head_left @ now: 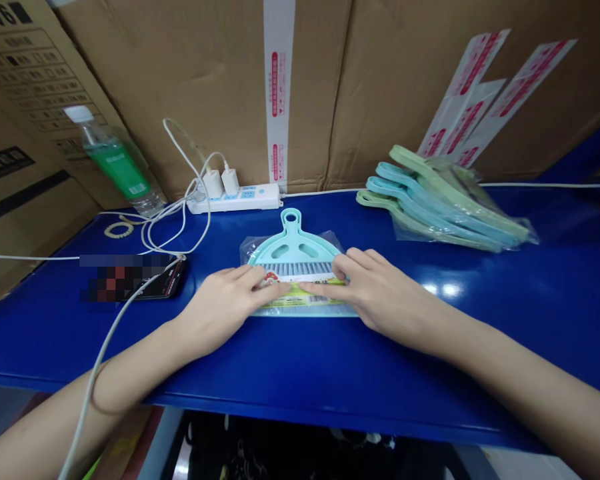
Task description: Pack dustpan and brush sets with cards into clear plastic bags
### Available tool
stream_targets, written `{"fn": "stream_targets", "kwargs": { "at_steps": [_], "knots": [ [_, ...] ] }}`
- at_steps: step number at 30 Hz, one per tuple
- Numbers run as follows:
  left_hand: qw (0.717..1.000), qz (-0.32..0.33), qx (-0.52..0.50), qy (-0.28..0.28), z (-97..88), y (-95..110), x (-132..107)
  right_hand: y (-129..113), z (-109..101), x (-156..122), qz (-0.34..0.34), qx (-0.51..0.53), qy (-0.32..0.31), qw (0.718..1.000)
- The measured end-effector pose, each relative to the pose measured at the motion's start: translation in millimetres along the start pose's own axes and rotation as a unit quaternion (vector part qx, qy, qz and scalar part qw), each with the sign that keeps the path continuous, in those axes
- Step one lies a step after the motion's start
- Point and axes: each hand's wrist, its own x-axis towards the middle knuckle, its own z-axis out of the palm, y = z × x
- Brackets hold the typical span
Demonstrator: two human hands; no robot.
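Note:
A teal mini dustpan and brush set (pixel 293 252) lies in a clear plastic bag on the blue table (pixel 480 333), its handle loop pointing away from me. A yellow-green paper label (pixel 305 293) lies across its near end. My left hand (pixel 225 303) rests on the bag's left side, fingers stretched flat over the label. From the right, my right hand (pixel 375 290) presses down on the label with its fingers flat. Neither hand grips anything.
A pile of bagged green and blue dustpan sets (pixel 440 200) lies at the back right. A white power strip (pixel 235 198) with chargers and cables sits at the back, a phone (pixel 145 279) to the left, a green-labelled bottle (pixel 117 163) leaning on cardboard boxes (pixel 380 80).

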Motion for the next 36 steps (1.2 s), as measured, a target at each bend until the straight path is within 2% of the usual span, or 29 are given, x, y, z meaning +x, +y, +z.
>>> {"fn": "stream_targets", "kwargs": {
  "at_steps": [2,4,10,14,19,25,28,33,36],
  "knots": [
    [0.999,0.032,0.0,-0.009,-0.2,2,1,0,1,0,-0.011,-0.018,0.016,1.0],
    [0.999,0.036,-0.001,-0.025,-1.3,3,2,-1,1,0,-0.024,-0.035,0.025,0.999],
    [0.997,-0.003,-0.027,-0.067,-4.1,1,4,0,-3,0,-0.04,-0.049,0.012,0.998],
    [0.997,-0.032,-0.04,-0.059,-5.2,-5,1,4,-8,-2,-0.043,-0.025,-0.002,0.999],
    [0.994,-0.068,-0.066,-0.046,-13.8,-15,-4,11,-19,-5,-0.021,0.05,-0.019,0.998],
    [0.984,-0.118,-0.119,-0.063,-19.8,-26,-6,23,-29,-12,0.015,0.146,-0.067,0.987],
    [0.981,-0.131,-0.131,-0.063,-19.3,-27,-7,25,-31,-14,0.027,0.165,-0.084,0.982],
    [0.979,-0.136,-0.136,-0.063,-18.0,-28,-6,22,-30,-11,0.054,0.184,-0.074,0.979],
    [0.979,-0.134,-0.134,-0.073,-16.6,-26,-6,18,-29,-7,0.084,0.196,-0.102,0.972]
  ]
}}
